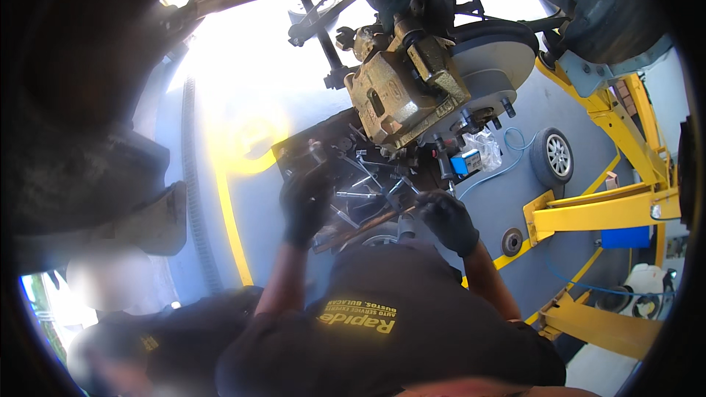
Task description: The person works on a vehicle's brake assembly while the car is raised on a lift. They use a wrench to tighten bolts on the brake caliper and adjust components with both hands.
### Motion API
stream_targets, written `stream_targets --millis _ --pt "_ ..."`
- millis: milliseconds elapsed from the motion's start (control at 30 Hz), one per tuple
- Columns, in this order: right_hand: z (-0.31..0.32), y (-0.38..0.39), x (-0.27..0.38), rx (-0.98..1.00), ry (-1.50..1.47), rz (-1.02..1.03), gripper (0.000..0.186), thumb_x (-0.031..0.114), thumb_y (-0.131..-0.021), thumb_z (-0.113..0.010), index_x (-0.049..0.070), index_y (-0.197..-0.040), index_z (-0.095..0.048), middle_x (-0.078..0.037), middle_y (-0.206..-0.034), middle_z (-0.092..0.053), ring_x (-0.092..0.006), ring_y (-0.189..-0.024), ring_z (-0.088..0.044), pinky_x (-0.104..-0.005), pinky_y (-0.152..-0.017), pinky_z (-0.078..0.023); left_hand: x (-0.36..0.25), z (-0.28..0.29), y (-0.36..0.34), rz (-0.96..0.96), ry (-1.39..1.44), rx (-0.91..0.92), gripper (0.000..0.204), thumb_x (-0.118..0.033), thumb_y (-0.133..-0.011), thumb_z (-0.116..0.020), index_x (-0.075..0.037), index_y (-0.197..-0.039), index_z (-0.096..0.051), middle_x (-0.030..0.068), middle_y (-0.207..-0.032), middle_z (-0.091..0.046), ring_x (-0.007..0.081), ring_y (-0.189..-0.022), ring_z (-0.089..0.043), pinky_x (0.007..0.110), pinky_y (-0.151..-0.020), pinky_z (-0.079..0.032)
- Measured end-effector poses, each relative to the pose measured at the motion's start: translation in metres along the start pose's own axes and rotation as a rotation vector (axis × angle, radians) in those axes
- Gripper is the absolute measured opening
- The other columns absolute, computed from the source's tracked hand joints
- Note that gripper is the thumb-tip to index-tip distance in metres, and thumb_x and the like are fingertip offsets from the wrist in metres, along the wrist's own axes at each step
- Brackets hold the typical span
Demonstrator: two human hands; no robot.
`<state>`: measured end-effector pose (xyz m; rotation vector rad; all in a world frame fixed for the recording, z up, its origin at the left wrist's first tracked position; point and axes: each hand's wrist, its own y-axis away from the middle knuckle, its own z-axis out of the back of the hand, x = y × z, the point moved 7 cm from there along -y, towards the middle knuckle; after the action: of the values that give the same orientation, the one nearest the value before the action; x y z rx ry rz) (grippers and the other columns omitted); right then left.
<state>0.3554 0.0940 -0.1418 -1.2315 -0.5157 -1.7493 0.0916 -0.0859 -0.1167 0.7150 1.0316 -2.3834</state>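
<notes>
A gold-coloured brake caliper (390, 99) sits over a grey brake disc (501, 62) in the upper middle, above both my hands. My left hand (305, 206), in a black glove, is raised left of the tools. Its fingers are closed around a small grey cylindrical piece (316, 150) whose exact kind is unclear. On the right my right hand (447, 222), also black-gloved, has its fingers curled in below the wheel studs (468, 119). What it holds, if anything, is hidden. Between the hands, lower down, several metal wrenches and other hand tools (358, 194) lie on a dark tray (298, 148).
A blue box (465, 162) and a clear plastic bag (487, 148) are right of the tools. A wheel (552, 157) and a round metal part (512, 241) rest on the floor, near the yellow lift arm (596, 209). Another person in dark clothing (176, 338) is close on my left.
</notes>
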Motion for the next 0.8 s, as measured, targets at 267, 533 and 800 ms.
stream_targets --millis 267,533,800 --pt "0.062 -0.108 0.262 -0.189 -0.347 0.433 0.035 0.006 -0.101 -0.062 0.002 -0.135 -0.055 -0.003 -0.098 -0.066 -0.0068 -0.073 -0.059 -0.0234 -0.067 -0.049 -0.245 0.096 -0.125 -0.766 -0.231 -0.155 0.042 -0.014 -0.077 -0.082 -0.005 -0.117 -0.071 0.0052 -0.088 -0.070 0.0251 -0.075 -0.064 0.039 -0.071 -0.047" --pt "0.182 -0.175 0.313 -0.314 -0.538 0.873 0.029 0.010 -0.104 -0.053 0.004 -0.133 -0.055 -0.009 -0.106 -0.068 -0.0178 -0.085 -0.067 -0.0294 -0.069 -0.059 -0.167 0.062 -0.209 -0.384 0.405 -0.091 0.011 -0.007 -0.098 -0.067 -0.005 -0.108 -0.069 0.0071 -0.099 -0.074 0.0201 -0.085 -0.073 0.031 -0.074 -0.058" --pt "0.242 -0.183 0.262 -0.647 0.208 0.614 0.029 0.018 -0.104 -0.058 0.007 -0.130 -0.066 -0.013 -0.118 -0.072 -0.0271 -0.112 -0.068 -0.0353 -0.094 -0.057 -0.138 -0.006 -0.267 -0.135 0.827 0.320 0.026 -0.009 -0.088 -0.071 -0.010 -0.114 -0.072 0.0086 -0.098 -0.073 0.0209 -0.088 -0.073 0.033 -0.075 -0.059"
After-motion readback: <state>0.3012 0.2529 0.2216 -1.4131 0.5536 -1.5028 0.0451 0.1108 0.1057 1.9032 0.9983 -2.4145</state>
